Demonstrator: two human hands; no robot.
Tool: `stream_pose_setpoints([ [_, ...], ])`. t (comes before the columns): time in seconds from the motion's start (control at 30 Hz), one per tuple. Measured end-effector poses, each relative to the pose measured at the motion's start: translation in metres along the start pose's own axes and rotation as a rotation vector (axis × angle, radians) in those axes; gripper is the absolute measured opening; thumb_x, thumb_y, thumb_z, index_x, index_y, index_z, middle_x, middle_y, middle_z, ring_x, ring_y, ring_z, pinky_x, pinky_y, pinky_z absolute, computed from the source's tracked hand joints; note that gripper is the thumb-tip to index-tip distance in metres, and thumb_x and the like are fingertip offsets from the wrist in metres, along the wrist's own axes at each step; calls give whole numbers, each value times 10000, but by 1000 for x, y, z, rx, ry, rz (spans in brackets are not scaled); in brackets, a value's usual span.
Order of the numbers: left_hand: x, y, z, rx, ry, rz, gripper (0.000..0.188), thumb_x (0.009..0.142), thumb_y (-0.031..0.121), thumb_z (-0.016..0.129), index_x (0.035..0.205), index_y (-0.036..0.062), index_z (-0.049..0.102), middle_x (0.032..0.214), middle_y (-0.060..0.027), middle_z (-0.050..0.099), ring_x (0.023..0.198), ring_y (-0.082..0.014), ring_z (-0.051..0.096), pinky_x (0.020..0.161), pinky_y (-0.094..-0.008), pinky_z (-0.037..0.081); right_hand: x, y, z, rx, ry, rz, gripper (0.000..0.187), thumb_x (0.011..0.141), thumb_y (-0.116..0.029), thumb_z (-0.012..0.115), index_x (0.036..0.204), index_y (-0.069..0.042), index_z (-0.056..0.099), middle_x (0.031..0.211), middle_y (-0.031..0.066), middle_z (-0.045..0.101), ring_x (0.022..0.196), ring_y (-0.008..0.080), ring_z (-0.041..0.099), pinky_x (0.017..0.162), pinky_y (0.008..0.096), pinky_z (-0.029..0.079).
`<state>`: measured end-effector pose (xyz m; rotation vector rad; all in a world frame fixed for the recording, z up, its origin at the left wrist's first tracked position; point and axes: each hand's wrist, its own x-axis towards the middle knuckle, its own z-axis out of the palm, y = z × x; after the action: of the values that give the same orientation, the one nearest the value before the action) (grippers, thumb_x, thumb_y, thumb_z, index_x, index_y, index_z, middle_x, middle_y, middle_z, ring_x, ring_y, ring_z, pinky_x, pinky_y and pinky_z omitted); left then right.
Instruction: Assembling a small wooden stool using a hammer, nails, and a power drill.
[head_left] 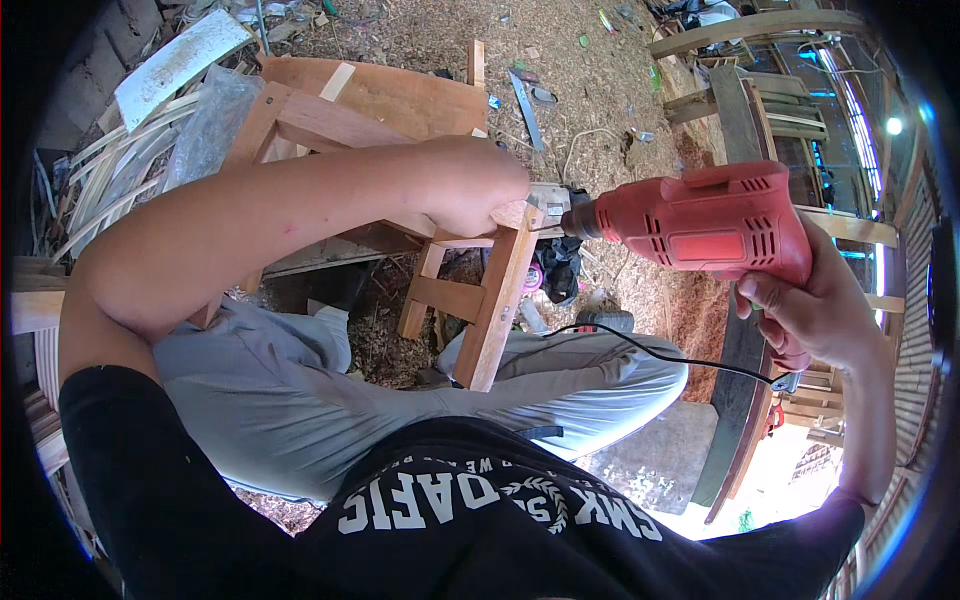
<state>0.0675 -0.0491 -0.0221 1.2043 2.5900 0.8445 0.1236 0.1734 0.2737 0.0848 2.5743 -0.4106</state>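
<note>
A red corded power drill (700, 225) is in my right hand (822, 300), which is closed around its handle. The drill lies level, its bit pointing left, and the tip meets the outer side of a wooden frame (497, 300) near the upper end of a post; whether it has entered the wood I cannot tell. My left hand (475, 185) is wrapped over the frame's top beside that spot, with its fingers mostly hidden. The frame has several joined bars and leans between my legs. From the drill's handle a black cord (650, 350) runs left across my knee.
Wood shavings cover the ground. A brown board (400, 100) lies beyond my left arm, with thin wood strips (120, 190) and plastic sheeting at far left. A hand saw blade (525, 110) rests ahead. Along the right runs a long timber beam (735, 400).
</note>
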Motion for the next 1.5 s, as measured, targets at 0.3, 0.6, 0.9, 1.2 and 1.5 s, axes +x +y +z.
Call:
stream_pose_setpoints([
  [0.3, 5, -5, 6, -10, -4, -35, 213, 799, 177, 736, 956, 39, 697, 897, -206, 717, 892, -424, 710, 784, -534, 547, 5, 7, 0, 23, -15, 32, 566, 950, -50, 752, 1458, -34, 503, 814, 46, 673, 542, 62, 569, 471, 230, 455],
  [0.6, 5, -5, 7, 27, 32, 5, 199, 790, 180, 737, 934, 46, 709, 869, -206, 715, 871, -422, 711, 780, -535, 546, 14, 11, -1, -34, -20, -25, 509, 964, -88, 755, 1417, -38, 529, 793, 45, 665, 535, 63, 568, 454, 239, 446],
  [0.9, 5, 0, -1, 24, -19, -25, 212, 785, 202, 755, 916, 39, 717, 871, -209, 720, 869, -423, 716, 778, -532, 553, 12, 11, 1, 8, -98, 3, 490, 971, -85, 743, 1389, -14, 498, 840, 72, 682, 554, 71, 599, 444, 226, 481],
  [1.2, 7, 0, 0, 25, 1, -31, 223, 776, 197, 758, 924, 34, 724, 881, -210, 720, 889, -417, 716, 798, -528, 558, 13, 9, 0, 17, -113, -27, 440, 980, -76, 730, 1375, -36, 542, 833, 61, 714, 539, 51, 580, 456, 234, 461],
  [1.5, 4, 1, -2, -3, 46, -17, 238, 768, 211, 770, 901, 17, 733, 860, -221, 712, 867, -426, 709, 780, -527, 552, 10, 7, 2, 10, -110, -42, 454, 983, -83, 728, 1390, -48, 531, 858, 61, 721, 501, 49, 555, 421, 237, 438],
])
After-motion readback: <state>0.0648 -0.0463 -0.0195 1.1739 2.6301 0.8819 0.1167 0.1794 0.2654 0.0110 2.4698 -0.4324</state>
